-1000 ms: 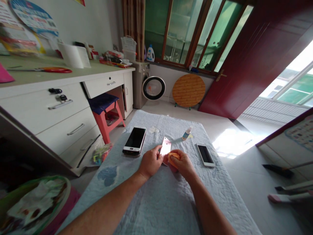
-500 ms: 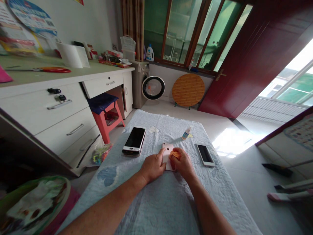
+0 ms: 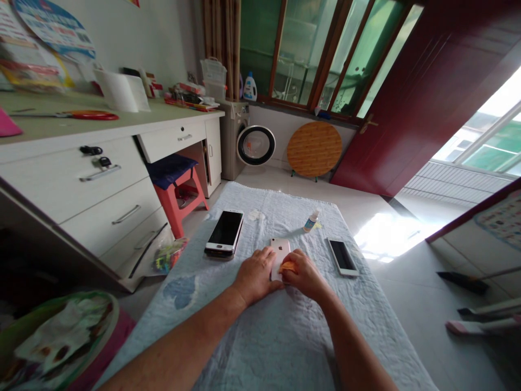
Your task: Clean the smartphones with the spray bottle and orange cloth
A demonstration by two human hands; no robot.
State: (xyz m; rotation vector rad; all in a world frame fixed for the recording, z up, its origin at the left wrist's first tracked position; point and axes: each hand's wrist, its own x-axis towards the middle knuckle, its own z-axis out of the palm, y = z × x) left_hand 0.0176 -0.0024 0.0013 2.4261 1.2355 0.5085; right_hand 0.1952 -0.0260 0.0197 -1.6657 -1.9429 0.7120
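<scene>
A pink smartphone lies back up on the cloth-covered table, its camera end pointing away from me. My left hand grips its left side and near edge, with the thumb at the bottom. In my right hand an orange cloth is bunched between the fingers and pressed on the lower right of the phone's back. Left of my hands, a white-framed phone rests screen up on top of another phone. Another white phone lies screen up to the right. A small spray bottle stands beyond my right hand.
A pale blue quilted cloth covers the table. White drawers and a red stool stand at the left, with a waste bin near the front. Farther back are a washing machine with its door open and a round wooden tabletop.
My right hand has moved the orange cloth a little down the phone's back, towards me. My left fingers have shifted slightly along the phone's left edge.
</scene>
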